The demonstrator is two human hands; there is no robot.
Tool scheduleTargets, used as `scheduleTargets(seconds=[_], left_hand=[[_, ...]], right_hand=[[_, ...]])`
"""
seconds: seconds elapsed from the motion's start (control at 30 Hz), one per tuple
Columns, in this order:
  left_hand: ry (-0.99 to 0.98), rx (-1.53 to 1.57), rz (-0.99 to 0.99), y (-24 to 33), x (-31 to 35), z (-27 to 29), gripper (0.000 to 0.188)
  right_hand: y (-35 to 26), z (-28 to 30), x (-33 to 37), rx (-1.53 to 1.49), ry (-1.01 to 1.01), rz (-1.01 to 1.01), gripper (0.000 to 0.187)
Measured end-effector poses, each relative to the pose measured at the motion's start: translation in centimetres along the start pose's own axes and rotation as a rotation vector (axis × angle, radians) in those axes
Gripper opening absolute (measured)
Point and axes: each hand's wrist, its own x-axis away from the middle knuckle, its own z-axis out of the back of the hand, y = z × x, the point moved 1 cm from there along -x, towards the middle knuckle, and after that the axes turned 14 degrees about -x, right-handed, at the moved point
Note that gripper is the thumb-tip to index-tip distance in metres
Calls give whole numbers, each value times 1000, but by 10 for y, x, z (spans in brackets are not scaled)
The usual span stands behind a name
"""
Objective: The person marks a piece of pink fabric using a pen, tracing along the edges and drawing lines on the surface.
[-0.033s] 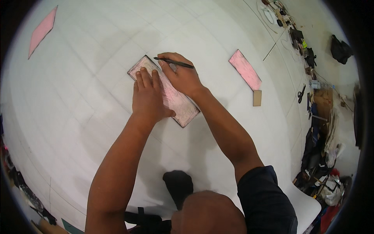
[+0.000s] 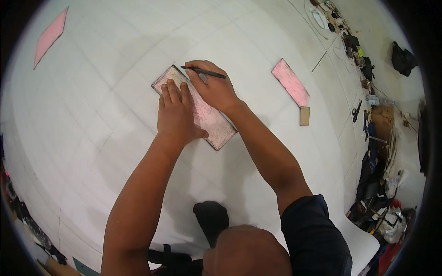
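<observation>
A pink rectangular piece with dark edges and scribbled lines [image 2: 216, 124] lies slantwise on a large white sheet [image 2: 115, 152]. My left hand [image 2: 177, 112] rests flat on it, fingers spread toward its far end. Beyond its right edge, my right hand [image 2: 214, 87] grips a slim black pen or pencil [image 2: 207, 72]; which of the two I cannot tell. Its pointed tip is by the far corner of the pink piece. Whether the tip touches the sheet is unclear. Faint straight lines cross the white surface around the piece.
To the right lies a smaller pink strip [image 2: 291, 83], its near end against a small tan block [image 2: 304, 116]. A pink diamond shape [image 2: 50, 37] sits at the far left. Black scissors [image 2: 356, 111] and heaped clutter [image 2: 368, 170] line the right side. A dark foot [image 2: 211, 218] shows near me.
My right hand and the black pen or pencil have shifted very slightly up and left. My left hand stays in place on the pink piece.
</observation>
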Motion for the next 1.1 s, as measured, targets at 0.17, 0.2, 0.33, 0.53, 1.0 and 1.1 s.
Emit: scheduleTargets(seconds=[0.17, 0.2, 0.33, 0.53, 1.0, 1.1], left_hand=[[-10, -19, 5, -2, 0, 2, 145], [-10, -21, 2, -1, -1, 2, 145], [-29, -11, 4, 0, -2, 2, 145], [-17, 15, 7, 1, -1, 1, 145], [-59, 56, 36, 1, 0, 4, 139], [-3, 97, 17, -1, 2, -1, 135]], right_hand=[[0, -9, -18, 6, -38, 39, 26], [-1, -10, -20, -5, -48, 34, 25], [1, -11, -25, -22, -86, 61, 21], [4, 17, 5, 233, -160, 262, 18], [-27, 108, 175, 312, -86, -75, 17], [1, 102, 168, 273, 168, -105, 20]])
